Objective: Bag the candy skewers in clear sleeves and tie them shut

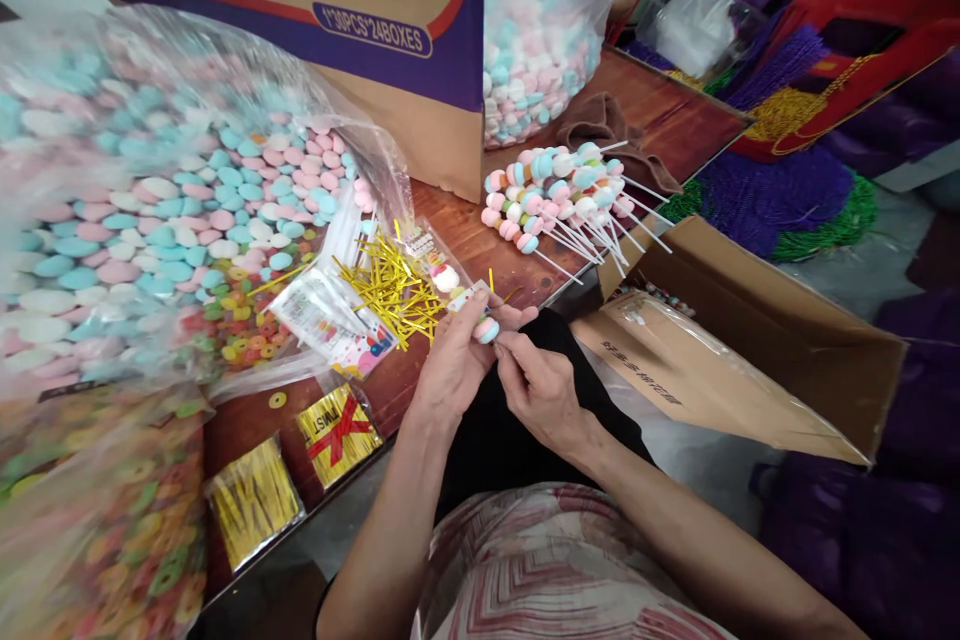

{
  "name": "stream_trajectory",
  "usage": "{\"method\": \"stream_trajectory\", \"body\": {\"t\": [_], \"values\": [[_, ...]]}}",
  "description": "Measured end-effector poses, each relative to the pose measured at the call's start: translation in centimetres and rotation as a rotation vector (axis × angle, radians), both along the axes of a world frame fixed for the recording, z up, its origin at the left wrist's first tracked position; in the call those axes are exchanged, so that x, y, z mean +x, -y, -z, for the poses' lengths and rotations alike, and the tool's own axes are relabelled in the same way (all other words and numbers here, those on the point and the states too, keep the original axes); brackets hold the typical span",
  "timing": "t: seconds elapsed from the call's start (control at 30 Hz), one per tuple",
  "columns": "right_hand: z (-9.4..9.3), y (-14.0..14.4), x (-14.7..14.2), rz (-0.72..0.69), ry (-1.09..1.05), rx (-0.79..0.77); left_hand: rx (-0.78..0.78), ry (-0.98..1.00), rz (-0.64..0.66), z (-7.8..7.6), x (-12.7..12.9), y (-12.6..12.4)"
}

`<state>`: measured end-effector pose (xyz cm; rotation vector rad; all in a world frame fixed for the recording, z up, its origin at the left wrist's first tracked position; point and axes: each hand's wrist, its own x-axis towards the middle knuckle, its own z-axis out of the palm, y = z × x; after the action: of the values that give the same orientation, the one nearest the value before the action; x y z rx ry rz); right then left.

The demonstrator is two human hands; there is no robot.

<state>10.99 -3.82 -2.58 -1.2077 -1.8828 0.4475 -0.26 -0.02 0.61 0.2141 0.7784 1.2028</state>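
Reddish wooden worktop crowded with candy bags, gold twist ties, finished skewers. Left hand gripping a candy stick; right hand pinching its lower end. Open carton alongside.

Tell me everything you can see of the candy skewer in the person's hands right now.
The candy skewer is a short row of round, soft-looking sweets, pink, white and blue, seemingly inside a clear wrapper. It lies tilted at the table's front edge, above the person's lap. The left hand cradles it from below, fingers curled around it; the right hand pinches its lower end with the fingertips. Its stick is hidden by the hands. Loose gold twist ties lie just beyond it.
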Motion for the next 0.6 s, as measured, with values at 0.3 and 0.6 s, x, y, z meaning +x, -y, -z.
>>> {"method": "stream_trajectory", "body": {"t": [0.3, 0.6], "values": [[-0.8, -0.8, 0.2, 0.002, -0.148, -0.052, 0.011, -0.125, 0.091, -0.6, -1.5, -0.2], [-1.2, -0.6, 1.2, -0.086, -0.146, -0.148, 0.043, -0.123, -0.095, 0.4, -2.3, -1.4]]}}
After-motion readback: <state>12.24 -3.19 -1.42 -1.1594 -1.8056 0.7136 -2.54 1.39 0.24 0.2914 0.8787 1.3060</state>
